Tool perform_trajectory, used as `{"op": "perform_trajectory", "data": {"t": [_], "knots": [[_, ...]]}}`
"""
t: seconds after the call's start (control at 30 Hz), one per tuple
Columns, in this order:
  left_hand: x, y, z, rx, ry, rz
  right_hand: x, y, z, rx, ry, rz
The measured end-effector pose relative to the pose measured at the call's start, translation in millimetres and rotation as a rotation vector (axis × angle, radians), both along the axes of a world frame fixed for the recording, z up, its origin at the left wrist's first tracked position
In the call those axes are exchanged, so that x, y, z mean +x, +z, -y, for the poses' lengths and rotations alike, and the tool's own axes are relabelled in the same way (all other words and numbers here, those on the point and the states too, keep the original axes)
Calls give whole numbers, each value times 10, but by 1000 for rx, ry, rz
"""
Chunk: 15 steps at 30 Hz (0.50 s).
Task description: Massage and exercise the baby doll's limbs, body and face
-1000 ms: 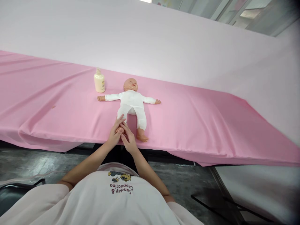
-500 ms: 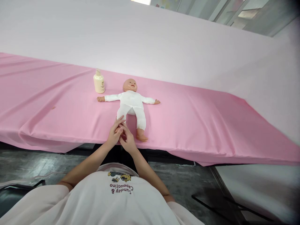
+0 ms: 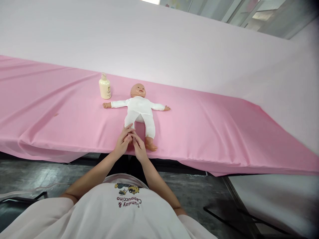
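A baby doll in a white suit lies face up, its arms spread wide and its head away from me. My left hand is in front of the doll's leg on the left, fingers stretched out over the fingertips of my right hand. My right hand touches it from the other side, between the doll's legs in view, with its fingers extended. Neither hand appears to hold an object. The doll's lower leg and foot on the left are hidden behind my hands.
A cream pump bottle stands upright beyond the doll's outstretched hand on the left. Pink cloth with folds covers the table, whose near edge lies just below my hands. A white wall rises behind. Dark chair parts show at lower left.
My right hand has drawn back slightly to the right, so the fingers that were crossed deeper between the hands now overlap mainly near their tips. Doll and bottle stay in place.
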State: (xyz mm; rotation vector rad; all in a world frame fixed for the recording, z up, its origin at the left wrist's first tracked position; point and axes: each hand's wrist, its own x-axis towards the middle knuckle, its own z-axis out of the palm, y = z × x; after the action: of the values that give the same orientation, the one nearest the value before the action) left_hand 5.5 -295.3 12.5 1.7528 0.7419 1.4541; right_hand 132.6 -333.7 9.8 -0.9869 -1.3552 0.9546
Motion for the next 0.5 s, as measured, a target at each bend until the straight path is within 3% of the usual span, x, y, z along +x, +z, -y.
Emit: {"op": "perform_trajectory", "data": {"t": [0.5], "knots": [[18, 14, 6, -6, -12, 27, 9, 0, -9, 31, 22, 4]]}}
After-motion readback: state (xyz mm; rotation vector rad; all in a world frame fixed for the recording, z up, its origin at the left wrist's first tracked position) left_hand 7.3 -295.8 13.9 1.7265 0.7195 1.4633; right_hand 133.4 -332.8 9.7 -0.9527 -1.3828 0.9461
